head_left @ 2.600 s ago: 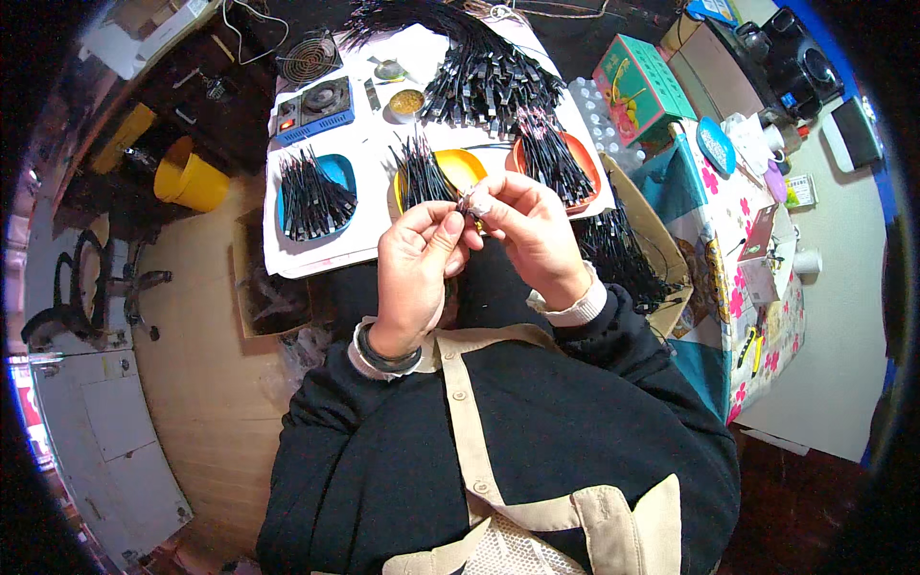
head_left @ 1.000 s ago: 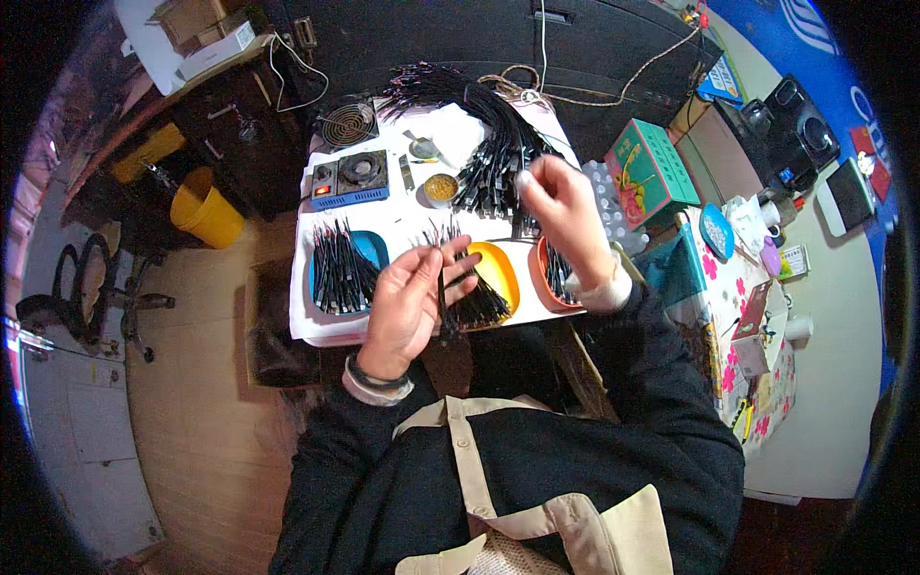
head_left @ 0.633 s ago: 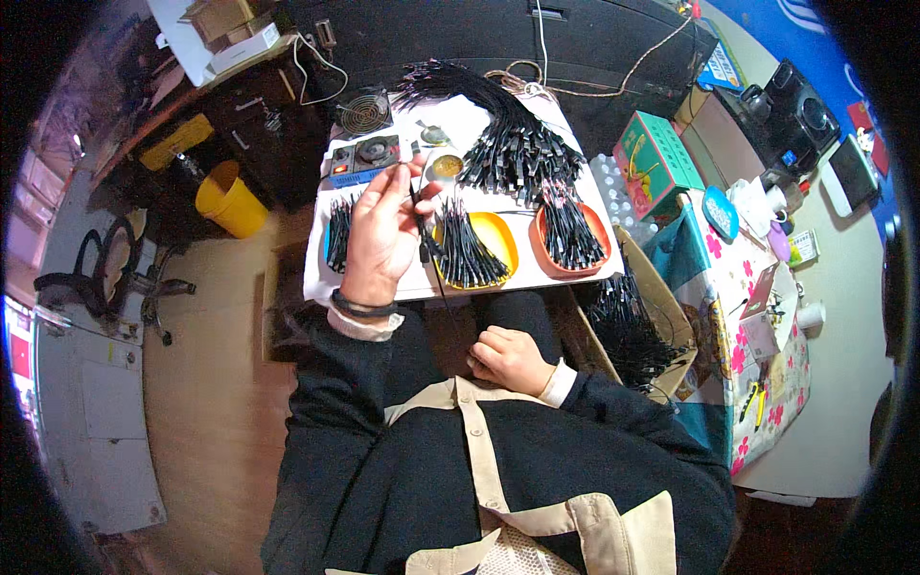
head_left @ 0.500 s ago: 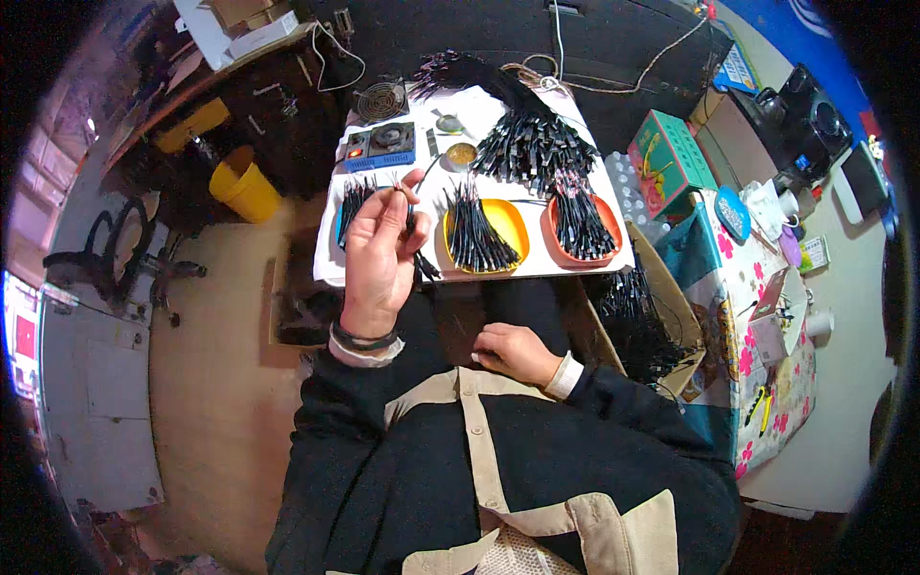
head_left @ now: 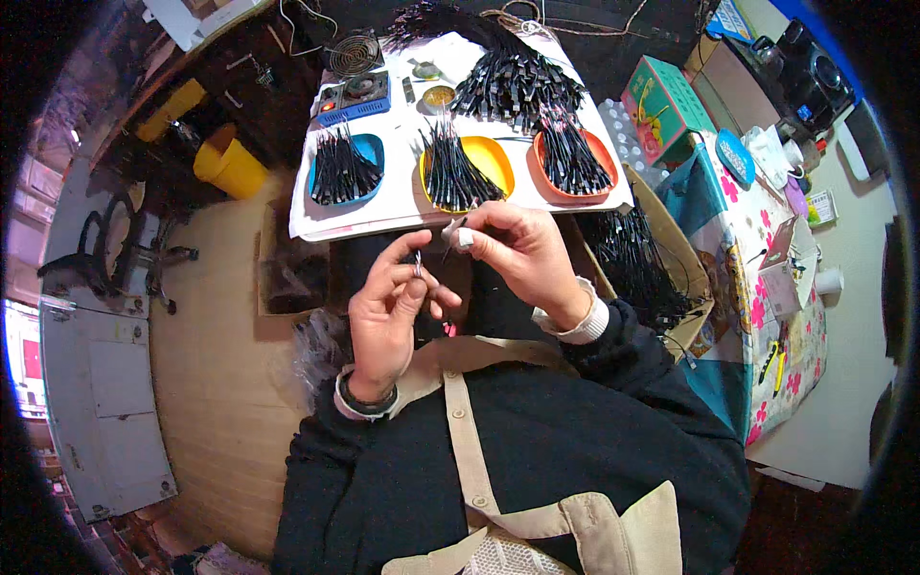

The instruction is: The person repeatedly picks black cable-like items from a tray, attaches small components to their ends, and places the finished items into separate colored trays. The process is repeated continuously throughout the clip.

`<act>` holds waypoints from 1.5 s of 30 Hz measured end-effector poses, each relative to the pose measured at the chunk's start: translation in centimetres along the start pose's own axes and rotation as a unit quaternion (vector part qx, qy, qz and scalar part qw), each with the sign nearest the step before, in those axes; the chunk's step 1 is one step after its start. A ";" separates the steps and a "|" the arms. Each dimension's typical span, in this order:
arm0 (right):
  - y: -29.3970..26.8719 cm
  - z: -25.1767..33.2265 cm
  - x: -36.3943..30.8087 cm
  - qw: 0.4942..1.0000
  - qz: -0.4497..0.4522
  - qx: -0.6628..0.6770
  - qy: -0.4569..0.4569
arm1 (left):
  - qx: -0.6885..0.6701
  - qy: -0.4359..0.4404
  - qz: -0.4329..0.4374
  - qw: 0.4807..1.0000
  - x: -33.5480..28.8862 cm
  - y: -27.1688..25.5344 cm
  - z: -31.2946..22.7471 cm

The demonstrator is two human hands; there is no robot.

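Floor: (head_left: 225, 326) pale, wood-look, lit evenly; darker and reddish at lower right. One light-grey cabinet, (head_left: 115, 393) left, its front scuffed. One black swivel chair (head_left: 86, 270) beside it, blurred. One yellow bin, (head_left: 230, 165) tilted, near dark drawers (head_left: 251, 84) with metal handles. One counter, (head_left: 398, 209) white-topped, centre, a dark panel (head_left: 613, 53) behind. One side table, right, draped in flowered cloth, (head_left: 805, 359) white and pink, teal along one side. Light: bright glare (head_left: 29, 374) at far left; window or doorway, I cannot tell from here.
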State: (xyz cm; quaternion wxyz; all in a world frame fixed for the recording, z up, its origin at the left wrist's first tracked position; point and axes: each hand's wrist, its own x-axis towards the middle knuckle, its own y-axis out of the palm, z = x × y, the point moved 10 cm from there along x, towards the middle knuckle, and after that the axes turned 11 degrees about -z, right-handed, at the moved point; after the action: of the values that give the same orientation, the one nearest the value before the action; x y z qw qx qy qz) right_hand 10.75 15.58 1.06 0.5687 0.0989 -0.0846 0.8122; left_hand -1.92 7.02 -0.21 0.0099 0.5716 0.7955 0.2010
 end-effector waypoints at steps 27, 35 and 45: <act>-2.3 3.5 -3.2 0.993 0.041 0.019 -0.113 | -0.019 -0.134 0.057 0.989 0.3 3.9 2.6; -2.7 1.4 -4.2 0.990 -0.104 0.095 0.008 | 0.268 0.304 -0.044 0.913 -0.4 5.1 -3.8; -3.2 2.5 -4.7 0.995 -0.049 0.087 -0.013 | -0.001 -0.064 0.049 0.997 -0.3 5.1 1.7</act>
State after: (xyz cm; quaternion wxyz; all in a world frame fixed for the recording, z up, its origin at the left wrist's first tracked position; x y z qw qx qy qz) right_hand 15.51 11.83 2.34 0.5963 0.1620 -0.0161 0.7861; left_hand 3.27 8.60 -0.16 0.0513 0.6215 0.7641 0.1650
